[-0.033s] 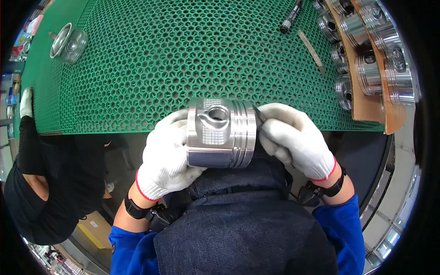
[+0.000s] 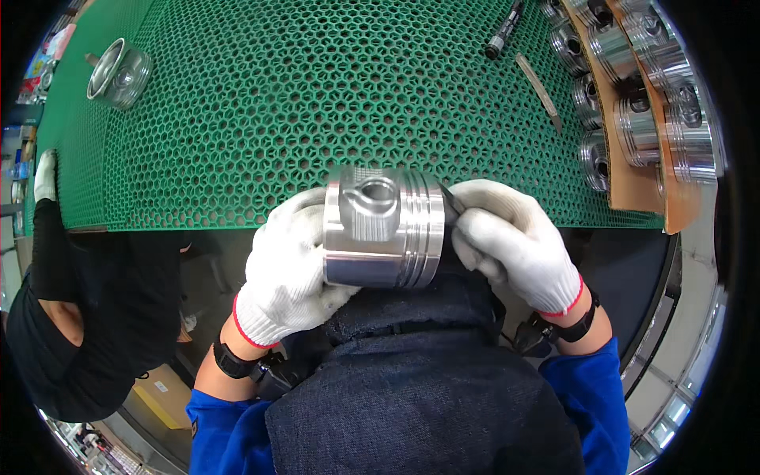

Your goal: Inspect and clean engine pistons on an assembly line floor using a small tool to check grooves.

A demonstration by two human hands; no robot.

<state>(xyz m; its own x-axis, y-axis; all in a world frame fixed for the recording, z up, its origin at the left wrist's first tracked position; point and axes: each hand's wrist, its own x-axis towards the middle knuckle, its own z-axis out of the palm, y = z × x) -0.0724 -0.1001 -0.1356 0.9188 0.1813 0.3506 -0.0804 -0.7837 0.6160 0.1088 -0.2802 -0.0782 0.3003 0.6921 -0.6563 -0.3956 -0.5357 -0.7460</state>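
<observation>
A shiny metal piston (image 2: 384,229) lies on its side in the air, over the near edge of the green mat. My left hand (image 2: 289,261), in a white knit glove, is wrapped round its left end, with some fingers hidden behind it. Ring grooves circle the piston's right part, and its pin hole faces up toward me. At the right end my gloved right hand (image 2: 507,237) pinches a small dark flat piece (image 2: 451,206) against or close to the piston's edge. Most of that piece is covered by the fingers, so its kind is unclear.
The green honeycomb mat (image 2: 317,103) covers the bench. Another piston (image 2: 120,75) stands at the far left. A black marker-like tool (image 2: 504,30) and a thin blade-like strip (image 2: 538,91) lie at the far right, near pistons in cardboard dividers (image 2: 625,150). A co-worker (image 2: 103,317) is at the left.
The piston has turned slightly about its long axis, its pin hole moving a little upward, and its surface looks more blurred. Both hands keep nearly the same places.
</observation>
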